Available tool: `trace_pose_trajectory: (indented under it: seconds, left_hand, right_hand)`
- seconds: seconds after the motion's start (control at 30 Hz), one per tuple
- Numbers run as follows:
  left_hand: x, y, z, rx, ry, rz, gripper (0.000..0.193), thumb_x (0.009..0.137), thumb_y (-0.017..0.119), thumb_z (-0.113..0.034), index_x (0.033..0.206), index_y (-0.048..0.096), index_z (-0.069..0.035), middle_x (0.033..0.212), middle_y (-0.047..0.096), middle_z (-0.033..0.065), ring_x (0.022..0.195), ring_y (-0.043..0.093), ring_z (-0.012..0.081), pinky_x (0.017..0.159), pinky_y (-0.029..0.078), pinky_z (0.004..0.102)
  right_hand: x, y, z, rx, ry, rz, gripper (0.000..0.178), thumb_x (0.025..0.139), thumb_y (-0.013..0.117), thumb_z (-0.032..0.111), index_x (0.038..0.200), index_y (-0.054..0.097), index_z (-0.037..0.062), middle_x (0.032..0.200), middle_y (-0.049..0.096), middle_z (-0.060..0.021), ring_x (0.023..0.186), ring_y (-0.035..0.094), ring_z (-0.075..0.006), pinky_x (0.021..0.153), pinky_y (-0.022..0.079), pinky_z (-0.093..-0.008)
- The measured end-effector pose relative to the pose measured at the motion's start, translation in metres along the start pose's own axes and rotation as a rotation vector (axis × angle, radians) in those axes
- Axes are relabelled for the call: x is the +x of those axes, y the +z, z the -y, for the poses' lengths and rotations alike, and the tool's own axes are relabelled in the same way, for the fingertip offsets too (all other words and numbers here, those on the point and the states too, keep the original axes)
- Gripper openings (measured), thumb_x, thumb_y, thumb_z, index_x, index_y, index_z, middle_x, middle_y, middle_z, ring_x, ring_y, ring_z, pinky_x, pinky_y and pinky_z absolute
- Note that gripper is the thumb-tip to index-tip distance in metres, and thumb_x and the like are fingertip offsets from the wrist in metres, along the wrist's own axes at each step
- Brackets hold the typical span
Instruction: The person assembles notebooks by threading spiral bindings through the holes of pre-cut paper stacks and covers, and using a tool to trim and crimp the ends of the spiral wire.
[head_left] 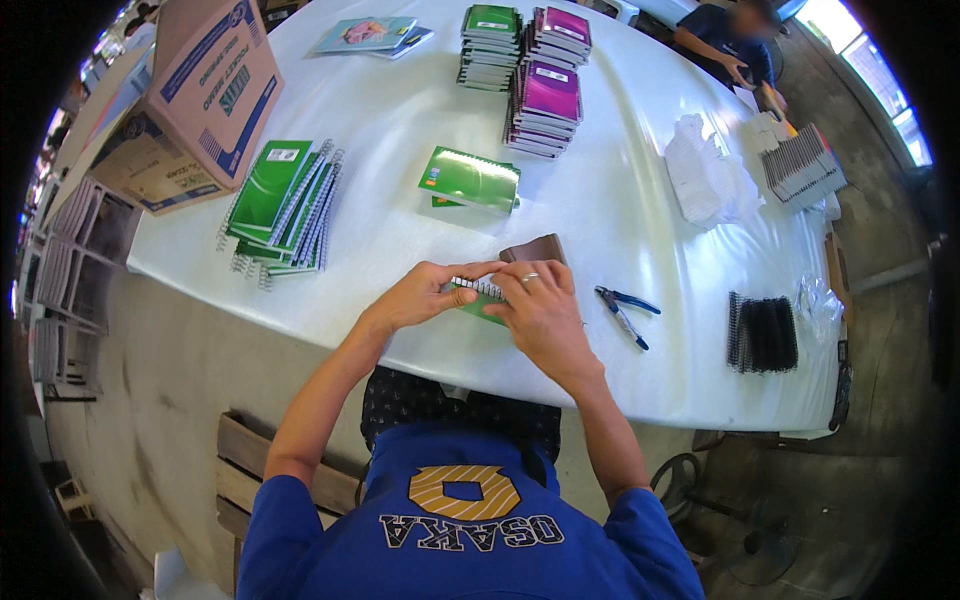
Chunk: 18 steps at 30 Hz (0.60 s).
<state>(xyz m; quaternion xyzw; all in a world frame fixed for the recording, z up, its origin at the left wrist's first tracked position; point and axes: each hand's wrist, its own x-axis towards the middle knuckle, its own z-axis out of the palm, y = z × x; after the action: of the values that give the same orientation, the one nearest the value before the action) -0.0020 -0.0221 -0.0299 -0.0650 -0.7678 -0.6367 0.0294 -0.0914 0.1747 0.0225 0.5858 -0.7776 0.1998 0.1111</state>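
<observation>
The left hand is grasping the left end of a small green notebook, its thumb pressing near the row of wire coils. The right hand, wearing a ring, is gripping the right end, its bent fingers covering part of the coils. The notebook is being held near the middle of the counter's near edge, green cover toward the wearer.

Just beyond the right hand, a brown object is lying partly hidden. To its right, blue-handled pliers are lying open near the same edge. Farther in, green notebooks are resting about the counter's middle, the top one's cover lifting slightly.

Toward the left edge, a leaning pile of green spiral notebooks is fanning out, and a cardboard box is standing beyond it. Toward the far edge, pale-blue books are lying to the left of stacked green notebooks and purple notebooks.

Near the right near corner, a bundle of black coils is lying beside a clear plastic bag. Farther up the right edge, crumpled white wrapping is sitting near a stack of spiral-bound pads. At the far right, a co-worker is keeping both arms near the counter.
</observation>
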Motion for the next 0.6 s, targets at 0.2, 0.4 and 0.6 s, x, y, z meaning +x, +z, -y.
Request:
trace_pose_trajectory:
  seconds: [0.2, 0.4, 0.6]
  left_hand:
    - [0.001, -0.010, -0.057, 0.056, 0.019, -0.205, 0.054, 0.087, 0.071, -0.023, 0.137, 0.055, -0.008, 0.133, 0.062, 0.0058, 0.123, 0.057, 0.0176, 0.104, 0.042, 0.0325]
    - [0.036, 0.034, -0.058, 0.841, 0.456, -0.375, 0.059, 0.074, 0.078, -0.026, 0.131, 0.061, -0.022, 0.135, 0.060, 0.0013, 0.134, 0.047, 0.0334, 0.106, 0.037, 0.0566]
    - [0.030, 0.082, 0.009, 1.309, 0.242, -0.064, 0.063, 0.083, 0.071, -0.036, 0.142, 0.049, -0.027, 0.148, 0.046, -0.0027, 0.141, 0.035, 0.0330, 0.110, 0.030, 0.0586]
  right_hand:
    - [-0.064, -0.038, -0.071, 0.115, 0.428, -0.182, 0.040, 0.083, 0.072, 0.017, 0.120, 0.060, 0.0076, 0.118, 0.059, -0.0136, 0.114, 0.054, -0.0308, 0.099, 0.037, -0.0440]
    - [-0.134, -0.021, -0.104, -0.107, 0.627, 0.035, 0.056, 0.087, 0.069, 0.034, 0.135, 0.053, 0.0110, 0.137, 0.046, -0.0151, 0.132, 0.040, -0.0327, 0.113, 0.026, -0.0549]
    - [-0.138, 0.005, -0.101, -0.219, 0.614, -0.153, 0.047, 0.087, 0.067, 0.024, 0.130, 0.056, 0.0092, 0.127, 0.050, -0.0125, 0.126, 0.044, -0.0316, 0.111, 0.028, -0.0556]
